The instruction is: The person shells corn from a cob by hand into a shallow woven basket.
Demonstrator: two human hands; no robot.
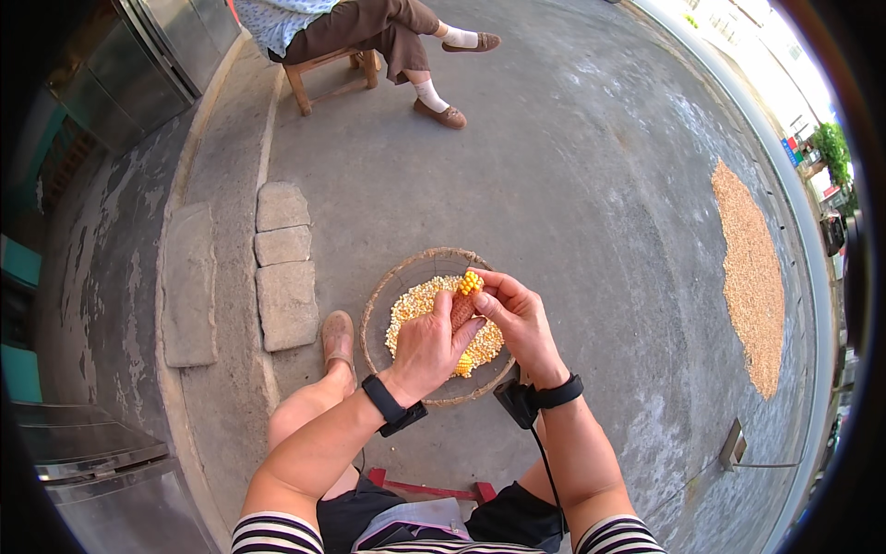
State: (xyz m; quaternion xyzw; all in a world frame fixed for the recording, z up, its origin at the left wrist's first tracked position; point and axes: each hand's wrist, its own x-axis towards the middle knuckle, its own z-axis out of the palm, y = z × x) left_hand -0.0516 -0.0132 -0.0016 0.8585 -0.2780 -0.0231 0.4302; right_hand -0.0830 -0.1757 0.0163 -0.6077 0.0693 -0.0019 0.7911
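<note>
Between both hands is a corn cob [463, 309], its reddish core mostly bare, with a cluster of yellow kernels left at the far tip. My left hand [430, 346] grips the lower part of the cob, thumb along its side. At the tip, the fingers and thumb of my right hand [518, 315] pinch the cob beside the kernels. Below them sits a round woven basket [372, 305] holding loose pale and yellow corn kernels [415, 302]. Another yellow corn cob [463, 365] lies in it, partly hidden by my left hand.
Ahead, a seated person [360, 34] occupies a wooden stool [302, 90]. Stone blocks [286, 305] line a step on the left. A spread of grain [751, 277] lies on the concrete at right, with a long-handled metal scoop-like tool [734, 447] nearer me. A cable hangs from my right wrist.
</note>
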